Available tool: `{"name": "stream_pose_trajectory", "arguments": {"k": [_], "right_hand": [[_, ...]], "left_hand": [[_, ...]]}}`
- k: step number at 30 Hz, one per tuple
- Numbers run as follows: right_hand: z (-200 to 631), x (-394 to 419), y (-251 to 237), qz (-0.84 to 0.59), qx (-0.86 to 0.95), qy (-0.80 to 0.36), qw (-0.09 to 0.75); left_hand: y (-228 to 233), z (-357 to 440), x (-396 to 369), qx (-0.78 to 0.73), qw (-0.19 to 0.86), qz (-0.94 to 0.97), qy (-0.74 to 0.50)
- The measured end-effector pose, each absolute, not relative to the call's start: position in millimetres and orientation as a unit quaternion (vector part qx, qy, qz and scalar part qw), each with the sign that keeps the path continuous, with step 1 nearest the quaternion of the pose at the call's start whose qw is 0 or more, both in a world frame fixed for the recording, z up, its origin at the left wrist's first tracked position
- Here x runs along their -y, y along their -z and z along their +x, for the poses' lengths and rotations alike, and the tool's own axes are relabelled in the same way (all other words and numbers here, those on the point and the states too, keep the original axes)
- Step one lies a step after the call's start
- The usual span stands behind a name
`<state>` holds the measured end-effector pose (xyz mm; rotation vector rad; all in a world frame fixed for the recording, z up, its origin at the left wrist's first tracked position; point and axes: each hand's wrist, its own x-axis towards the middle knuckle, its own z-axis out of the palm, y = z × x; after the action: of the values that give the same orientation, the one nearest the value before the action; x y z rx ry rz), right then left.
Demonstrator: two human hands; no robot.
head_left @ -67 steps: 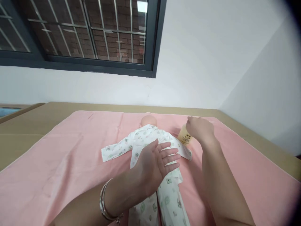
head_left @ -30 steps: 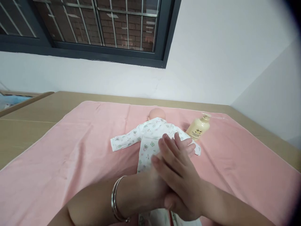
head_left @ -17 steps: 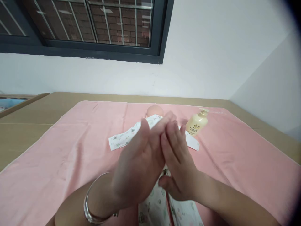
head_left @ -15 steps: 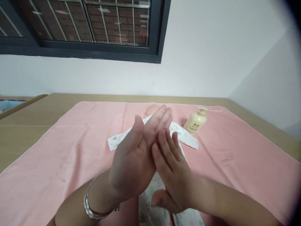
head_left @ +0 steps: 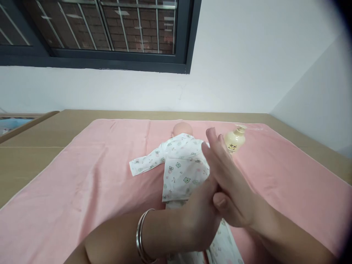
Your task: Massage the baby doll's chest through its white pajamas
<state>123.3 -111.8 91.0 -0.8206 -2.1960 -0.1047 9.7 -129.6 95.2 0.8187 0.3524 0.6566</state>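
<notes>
Palms pressed flat together: left hand (head_left: 199, 216) and right hand (head_left: 229, 183), fingers extended, holding nothing; doll (head_left: 183, 165) beyond, bottle (head_left: 235, 139) past fingertips.

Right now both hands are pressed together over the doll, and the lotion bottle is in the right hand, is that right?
Not quite. The head view shows the left hand and right hand pressed palm to palm over the doll, but neither holds anything. The lotion bottle stands by itself on the pink sheet, beyond the fingertips.
</notes>
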Motion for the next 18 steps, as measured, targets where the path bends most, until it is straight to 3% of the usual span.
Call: {"name": "stream_pose_trajectory", "arguments": {"k": [12,18], "right_hand": [[121,104,-84,-0.368,0.853,0.090,0.358],[107,118,-75,-0.302,0.895,0.057,0.324]], "left_hand": [[-129,-25,120,-0.131,0.872,0.356,-0.308],[-131,-33,101,-0.220,0.755,0.462,-0.409]]}}
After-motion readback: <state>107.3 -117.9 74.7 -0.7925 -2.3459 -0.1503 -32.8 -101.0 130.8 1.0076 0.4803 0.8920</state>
